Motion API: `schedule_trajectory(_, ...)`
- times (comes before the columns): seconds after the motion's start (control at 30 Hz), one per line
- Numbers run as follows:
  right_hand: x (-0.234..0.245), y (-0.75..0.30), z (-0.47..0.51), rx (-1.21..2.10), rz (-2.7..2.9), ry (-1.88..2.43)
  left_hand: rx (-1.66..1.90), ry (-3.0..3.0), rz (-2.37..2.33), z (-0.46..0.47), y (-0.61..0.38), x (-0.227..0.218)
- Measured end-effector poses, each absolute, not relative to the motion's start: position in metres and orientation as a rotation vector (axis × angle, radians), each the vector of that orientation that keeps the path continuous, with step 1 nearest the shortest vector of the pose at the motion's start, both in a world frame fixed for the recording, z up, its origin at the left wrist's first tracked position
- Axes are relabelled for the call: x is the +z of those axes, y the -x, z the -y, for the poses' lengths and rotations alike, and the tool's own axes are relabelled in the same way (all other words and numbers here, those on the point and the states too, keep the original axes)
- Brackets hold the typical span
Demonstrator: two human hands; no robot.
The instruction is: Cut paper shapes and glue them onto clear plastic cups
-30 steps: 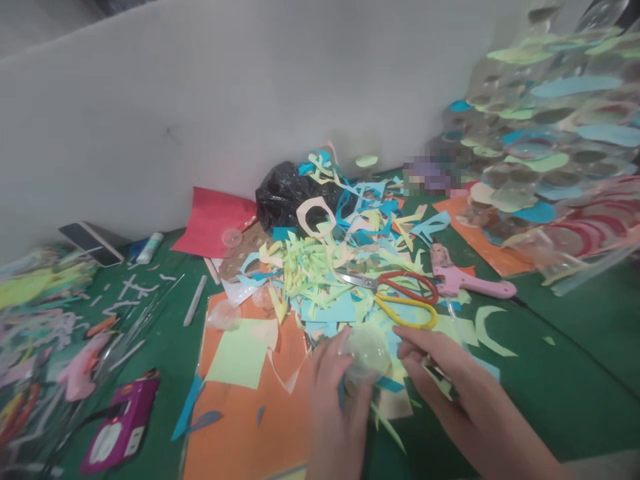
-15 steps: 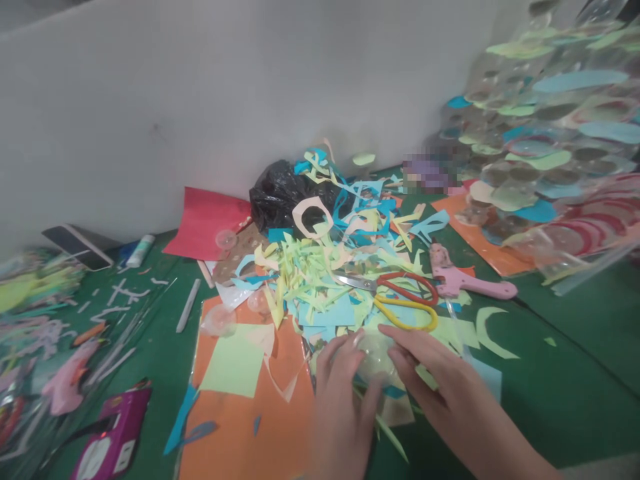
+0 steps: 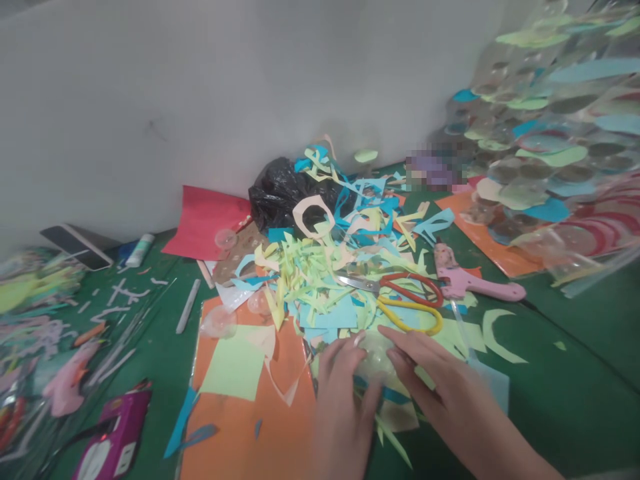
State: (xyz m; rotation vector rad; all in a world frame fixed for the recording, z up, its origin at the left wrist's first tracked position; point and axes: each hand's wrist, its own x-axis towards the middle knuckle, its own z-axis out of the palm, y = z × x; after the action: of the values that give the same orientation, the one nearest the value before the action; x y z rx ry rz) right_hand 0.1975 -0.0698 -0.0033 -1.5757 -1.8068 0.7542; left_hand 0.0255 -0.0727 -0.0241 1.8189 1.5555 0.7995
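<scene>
Between my two hands sits a clear, round, dome-like plastic piece (image 3: 376,355), pale green from the paper under or in it. My left hand (image 3: 345,390) curls its fingers and thumb against the near-left side. My right hand (image 3: 433,377) presses fingertips on the right side; its thumb is hidden. Just beyond lie scissors (image 3: 361,284) with one red and one yellow handle, on a heap of cut paper scraps (image 3: 310,267). A pink glue gun (image 3: 467,283) rests to the right of the scissors, its cord trailing right.
Orange sheets (image 3: 240,433) lie on the green table at left, with a light green paper square (image 3: 233,367) on top. Farther left are a purple box (image 3: 123,427) and another pink glue gun (image 3: 70,380). Stacked clear plastic pieces with paper discs (image 3: 545,153) rise at right.
The view has shifted slightly, so things at the right appear farther right. Both hands stay around the plastic piece with almost no change in grip.
</scene>
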Motion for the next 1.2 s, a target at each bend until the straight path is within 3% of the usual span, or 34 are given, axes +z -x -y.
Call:
schedule_trajectory(0.43, -0.006, -0.197, 0.069, 0.741, 1.786, 1.598, 0.811, -1.745, -1.598, 0.075, -0.036, -0.020)
schedule_trajectory(0.63, -0.003, -0.194, 0.072, 0.496, 1.913, 1.546, 0.769, -1.704, -1.566, 0.077, -0.034, -0.021)
schedule_trajectory(0.77, -0.001, -0.192, 0.071, 0.531, 1.979, 1.561, 0.814, -1.697, -1.557, 0.079, -0.030, -0.029)
schedule_trajectory(1.2, -0.015, -0.188, 0.078, 0.368, 1.958, 1.562, 0.608, -1.606, -1.625, 0.075, -0.025, -0.044)
